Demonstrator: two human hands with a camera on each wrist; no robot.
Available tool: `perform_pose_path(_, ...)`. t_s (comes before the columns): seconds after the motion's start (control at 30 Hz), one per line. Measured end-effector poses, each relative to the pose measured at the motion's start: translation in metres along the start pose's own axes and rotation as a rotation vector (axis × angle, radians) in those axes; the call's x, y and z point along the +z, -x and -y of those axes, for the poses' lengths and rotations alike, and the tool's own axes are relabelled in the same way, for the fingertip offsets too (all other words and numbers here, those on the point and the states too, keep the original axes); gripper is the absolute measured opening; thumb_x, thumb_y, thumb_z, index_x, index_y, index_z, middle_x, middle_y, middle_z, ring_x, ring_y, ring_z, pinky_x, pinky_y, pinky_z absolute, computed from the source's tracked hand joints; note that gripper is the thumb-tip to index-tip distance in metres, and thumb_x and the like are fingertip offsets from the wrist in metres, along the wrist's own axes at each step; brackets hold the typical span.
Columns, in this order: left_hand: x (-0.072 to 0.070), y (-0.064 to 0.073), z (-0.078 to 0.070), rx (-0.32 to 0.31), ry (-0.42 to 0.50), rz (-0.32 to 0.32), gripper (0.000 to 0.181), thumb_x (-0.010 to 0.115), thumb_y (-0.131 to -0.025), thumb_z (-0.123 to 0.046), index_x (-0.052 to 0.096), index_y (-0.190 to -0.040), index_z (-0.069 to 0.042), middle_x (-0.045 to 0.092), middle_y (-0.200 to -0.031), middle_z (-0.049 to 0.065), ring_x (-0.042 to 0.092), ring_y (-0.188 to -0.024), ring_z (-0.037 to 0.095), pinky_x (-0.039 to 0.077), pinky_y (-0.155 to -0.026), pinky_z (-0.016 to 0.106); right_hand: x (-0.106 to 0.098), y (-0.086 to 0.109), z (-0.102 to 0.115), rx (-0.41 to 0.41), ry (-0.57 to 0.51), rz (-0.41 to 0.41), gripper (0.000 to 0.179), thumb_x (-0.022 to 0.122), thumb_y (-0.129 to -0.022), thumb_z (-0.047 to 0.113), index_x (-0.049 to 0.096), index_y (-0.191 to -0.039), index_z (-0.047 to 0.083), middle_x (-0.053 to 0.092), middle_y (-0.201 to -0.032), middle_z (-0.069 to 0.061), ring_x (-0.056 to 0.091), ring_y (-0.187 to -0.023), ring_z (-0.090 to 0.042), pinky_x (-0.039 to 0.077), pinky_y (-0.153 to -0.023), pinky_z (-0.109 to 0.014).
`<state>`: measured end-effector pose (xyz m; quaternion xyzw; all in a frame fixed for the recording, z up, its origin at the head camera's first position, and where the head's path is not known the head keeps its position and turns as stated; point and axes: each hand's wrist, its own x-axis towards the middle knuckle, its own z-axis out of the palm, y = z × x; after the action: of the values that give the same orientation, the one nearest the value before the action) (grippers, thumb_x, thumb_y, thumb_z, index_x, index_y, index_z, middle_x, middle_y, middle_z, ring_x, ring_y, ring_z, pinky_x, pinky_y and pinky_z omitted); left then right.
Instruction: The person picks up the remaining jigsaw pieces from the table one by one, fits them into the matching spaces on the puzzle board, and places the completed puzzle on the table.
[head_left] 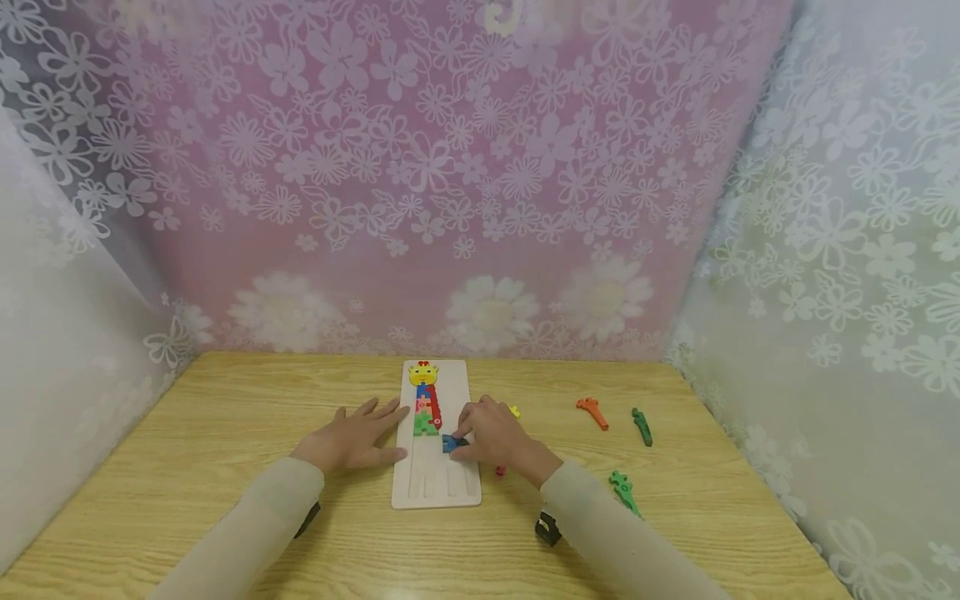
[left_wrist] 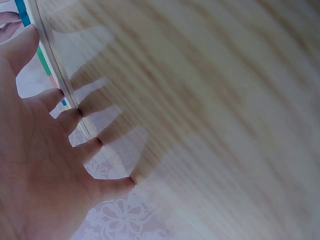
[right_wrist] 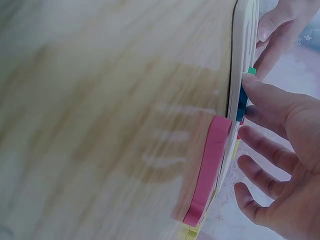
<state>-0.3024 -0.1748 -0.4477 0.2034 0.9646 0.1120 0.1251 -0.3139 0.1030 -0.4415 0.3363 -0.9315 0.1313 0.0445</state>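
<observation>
A pale wooden puzzle board (head_left: 405, 483) lies lengthwise on the table, with a giraffe's yellow head (head_left: 423, 375) at its far end. Below the head sit joined blue, pink, red and green pieces (head_left: 425, 423). My right hand (head_left: 495, 432) pinches a blue puzzle piece (head_left: 451, 443) between thumb and forefinger over the board's right side; the right wrist view shows this blue piece (right_wrist: 242, 100) at the board's edge. With fingers spread and straight, my left hand (head_left: 352, 437) touches the board's left edge.
Right of the board lie loose pieces: an orange one (head_left: 594, 412), a dark green one (head_left: 642, 426) and a light green one (head_left: 623, 492). A pink piece (right_wrist: 207, 172) and a yellow piece (head_left: 514, 412) lie beside the board, partly hidden by my right hand in the head view.
</observation>
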Motion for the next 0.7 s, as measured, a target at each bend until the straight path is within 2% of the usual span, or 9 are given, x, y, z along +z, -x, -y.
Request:
perform_pose_path(0.13,-0.001,0.001,-0.001,-0.002,0.004,0.001,0.084,0.048,-0.097,-0.073,0.025,-0.166,-0.030,0.019,-0.175,0.001,0.015,-0.161,0.041,0.009,-0.121,0.079,0.000,-0.001,-0.001,0.002,0.037,0.006,0.032,0.089,-0.079,0.042,0.086,-0.101,0.018,0.077,-0.108,-0.001,0.056,-0.086,-0.017,0.038,-0.065,-0.025)
perform_pose_path(0.27,-0.001,0.002,-0.001,-0.004,0.004,0.002,0.084,0.048,-0.097,-0.073,0.025,-0.166,-0.030,0.019,-0.175,0.000,0.015,-0.161,0.041,0.009,-0.121,0.079,-0.003,-0.002,-0.007,0.018,0.092,0.028,0.038,0.086,-0.080,0.049,0.084,-0.107,0.022,0.077,-0.115,0.000,0.060,-0.094,-0.021,0.048,-0.071,-0.034)
perform_pose_path(0.33,-0.001,0.002,-0.001,-0.002,0.003,0.002,0.084,0.048,-0.097,-0.073,0.025,-0.166,-0.030,0.018,-0.175,0.000,0.015,-0.161,0.041,0.009,-0.121,0.079,-0.008,-0.001,-0.012,0.027,0.070,0.023,0.037,0.086,-0.082,0.046,0.084,-0.109,0.021,0.076,-0.117,-0.001,0.062,-0.099,-0.025,0.053,-0.077,-0.041)
perform_pose_path(0.37,-0.001,0.002,-0.001,-0.001,0.004,0.002,0.085,0.048,-0.097,-0.073,0.025,-0.166,-0.030,0.018,-0.175,0.000,0.015,-0.161,0.041,0.009,-0.121,0.079,-0.011,-0.001,-0.014,0.023,0.050,0.014,0.035,0.086,-0.083,0.042,0.083,-0.110,0.019,0.076,-0.117,-0.003,0.063,-0.102,-0.027,0.055,-0.085,-0.047)
perform_pose_path(0.47,-0.001,0.002,-0.001,-0.001,0.008,0.002,0.085,0.048,-0.096,-0.073,0.024,-0.166,-0.030,0.018,-0.175,0.000,0.014,-0.161,0.041,0.008,-0.121,0.079,-0.022,0.001,-0.024,0.026,-0.028,-0.009,0.032,0.085,-0.086,0.031,0.082,-0.113,0.013,0.076,-0.117,-0.007,0.065,-0.108,-0.032,0.054,-0.098,-0.056)
perform_pose_path(0.57,-0.001,0.002,-0.001,-0.002,0.012,0.002,0.085,0.049,-0.096,-0.073,0.024,-0.166,-0.030,0.018,-0.175,0.000,0.014,-0.161,0.041,0.008,-0.121,0.079,-0.033,0.004,-0.033,0.026,-0.061,-0.026,0.033,0.084,-0.088,0.024,0.079,-0.116,0.009,0.075,-0.119,-0.010,0.066,-0.113,-0.034,0.052,-0.104,-0.057)
perform_pose_path(0.7,-0.001,0.002,-0.001,-0.003,0.011,-0.002,0.085,0.049,-0.096,-0.073,0.024,-0.166,-0.030,0.018,-0.175,0.000,0.014,-0.161,0.041,0.008,-0.121,0.079,-0.044,0.006,-0.045,0.012,-0.048,-0.029,0.035,0.083,-0.088,0.022,0.078,-0.119,0.007,0.075,-0.119,-0.011,0.067,-0.113,-0.033,0.055,-0.102,-0.054)
